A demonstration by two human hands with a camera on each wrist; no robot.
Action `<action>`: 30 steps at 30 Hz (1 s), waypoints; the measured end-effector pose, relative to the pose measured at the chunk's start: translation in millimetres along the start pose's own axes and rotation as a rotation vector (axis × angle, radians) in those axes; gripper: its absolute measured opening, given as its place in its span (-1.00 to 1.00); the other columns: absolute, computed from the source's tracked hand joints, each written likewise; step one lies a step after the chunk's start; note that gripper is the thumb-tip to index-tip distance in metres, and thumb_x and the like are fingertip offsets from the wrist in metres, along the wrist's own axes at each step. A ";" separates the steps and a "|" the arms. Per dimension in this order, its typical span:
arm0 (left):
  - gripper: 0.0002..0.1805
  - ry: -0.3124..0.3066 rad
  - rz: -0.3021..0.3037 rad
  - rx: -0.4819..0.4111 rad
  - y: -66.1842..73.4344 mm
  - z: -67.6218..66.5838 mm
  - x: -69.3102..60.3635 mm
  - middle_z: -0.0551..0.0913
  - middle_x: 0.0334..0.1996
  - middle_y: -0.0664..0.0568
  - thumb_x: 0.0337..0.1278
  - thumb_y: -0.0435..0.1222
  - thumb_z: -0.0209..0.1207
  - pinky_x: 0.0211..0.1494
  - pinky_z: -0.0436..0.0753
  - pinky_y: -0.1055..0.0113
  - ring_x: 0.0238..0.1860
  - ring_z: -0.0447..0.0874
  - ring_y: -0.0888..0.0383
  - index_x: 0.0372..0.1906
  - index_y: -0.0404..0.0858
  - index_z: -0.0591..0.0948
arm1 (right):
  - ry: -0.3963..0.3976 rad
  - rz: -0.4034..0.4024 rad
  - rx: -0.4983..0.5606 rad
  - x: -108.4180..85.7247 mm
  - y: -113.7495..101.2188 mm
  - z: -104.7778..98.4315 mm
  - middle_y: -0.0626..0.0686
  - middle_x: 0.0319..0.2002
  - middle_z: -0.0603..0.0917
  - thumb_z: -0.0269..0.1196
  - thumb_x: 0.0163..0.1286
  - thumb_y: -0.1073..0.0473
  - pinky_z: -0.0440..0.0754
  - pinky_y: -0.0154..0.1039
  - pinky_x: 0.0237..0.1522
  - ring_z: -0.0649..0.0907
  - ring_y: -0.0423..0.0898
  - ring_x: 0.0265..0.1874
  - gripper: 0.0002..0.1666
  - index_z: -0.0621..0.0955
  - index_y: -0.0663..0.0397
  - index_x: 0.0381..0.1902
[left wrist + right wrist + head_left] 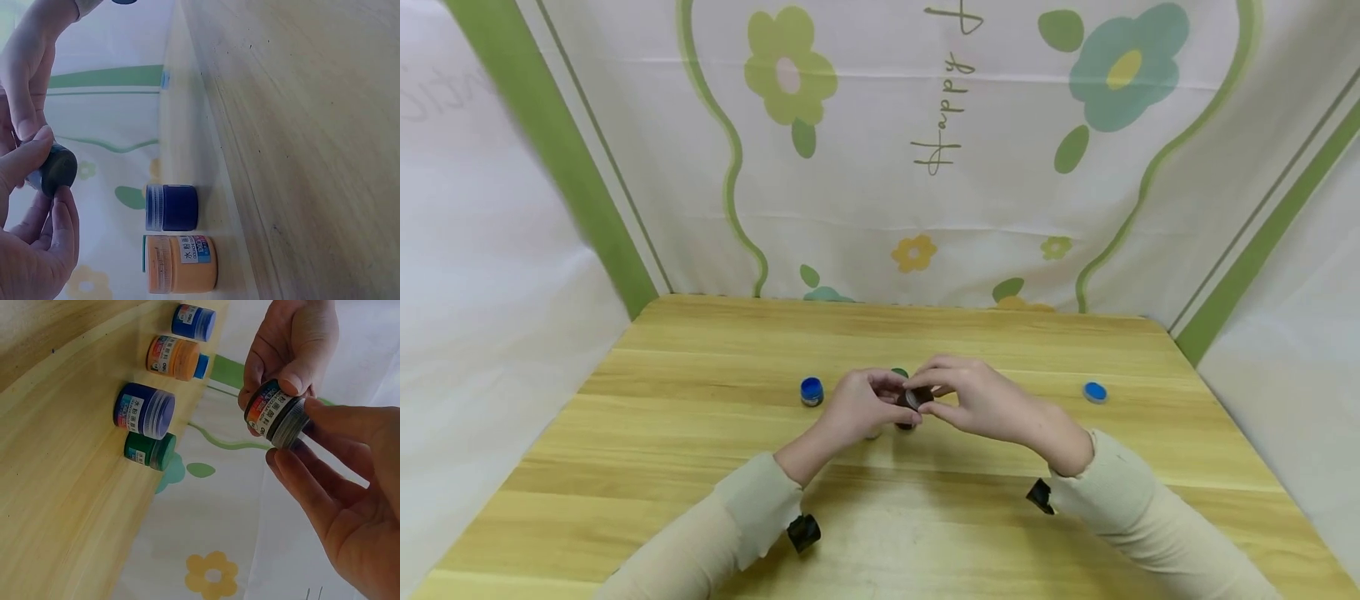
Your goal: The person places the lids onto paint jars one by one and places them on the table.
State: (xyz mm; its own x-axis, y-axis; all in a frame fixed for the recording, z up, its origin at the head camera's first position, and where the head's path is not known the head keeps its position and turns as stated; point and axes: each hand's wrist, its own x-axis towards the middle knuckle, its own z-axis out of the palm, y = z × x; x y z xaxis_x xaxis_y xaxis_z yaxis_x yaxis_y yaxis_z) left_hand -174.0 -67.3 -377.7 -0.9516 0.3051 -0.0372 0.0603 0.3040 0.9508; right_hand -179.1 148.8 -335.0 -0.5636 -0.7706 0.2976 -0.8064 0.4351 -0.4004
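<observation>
My left hand (pixel 852 408) grips a small dark paint jar (pixel 273 410), tilted in the air above the table. My right hand (pixel 988 398) pinches the jar's clear ribbed lid (pixel 290 425) between thumb and fingers. The right wrist view shows the jar's printed label; in the left wrist view its dark base (pixel 60 170) shows between the fingertips. Under and behind the hands stand a green jar (pixel 150 450), a dark blue jar (pixel 144 411) and an orange jar (pixel 184 265), mostly hidden in the head view.
To the left of the hands an uncovered blue paint jar (pixel 811 392) stands on the wooden table (pixel 700 467). A blue lid (pixel 1095 392) lies at the right. Black wrist devices (pixel 803 532) hang below both sleeves. A flower-printed curtain (pixel 865 183) closes off the back.
</observation>
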 end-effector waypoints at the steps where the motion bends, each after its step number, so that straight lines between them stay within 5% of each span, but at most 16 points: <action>1: -0.54 0.002 0.001 0.000 0.0 -0.5 0.0 0.78 -0.20 0.06 -0.07 -0.27 0.61 -0.10 0.73 0.28 -0.18 0.75 0.16 -0.01 -0.29 0.75 | 0.003 0.005 0.004 0.2 0.0 0.6 0.03 0.04 0.69 0.41 0.38 0.28 0.71 -0.22 -0.10 0.71 -0.08 -0.06 -0.65 0.71 0.16 0.12; 18: -0.57 0.119 0.013 0.082 1.6 0.4 -0.9 0.76 -0.22 0.10 -0.12 -0.22 0.63 -0.14 0.73 0.27 -0.20 0.71 0.16 -0.09 -0.22 0.76 | 0.091 0.076 -0.023 4.6 -7.7 9.5 0.08 -0.03 0.69 0.39 0.38 0.32 0.73 -0.17 -0.18 0.72 -0.05 -0.13 -0.71 0.73 0.23 0.05; 30: -0.60 0.070 0.068 0.044 3.8 2.3 -6.3 0.76 -0.19 0.07 -0.06 -0.25 0.60 -0.06 0.73 0.28 -0.15 0.74 0.15 -0.09 -0.26 0.75 | 0.119 -0.026 -0.044 -3.4 -6.4 6.9 0.05 -0.04 0.70 0.45 0.31 0.33 0.70 -0.28 -0.21 0.72 -0.10 -0.18 -0.68 0.75 0.23 0.03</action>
State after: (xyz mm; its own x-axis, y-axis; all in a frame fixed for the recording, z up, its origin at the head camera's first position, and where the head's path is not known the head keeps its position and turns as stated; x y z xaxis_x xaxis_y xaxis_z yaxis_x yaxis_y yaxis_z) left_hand -167.1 -66.0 -374.6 -0.9635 0.2630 0.0501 0.1374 0.3249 0.9357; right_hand -170.7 145.4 -339.4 -0.5576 -0.7222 0.4092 -0.8266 0.4379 -0.3534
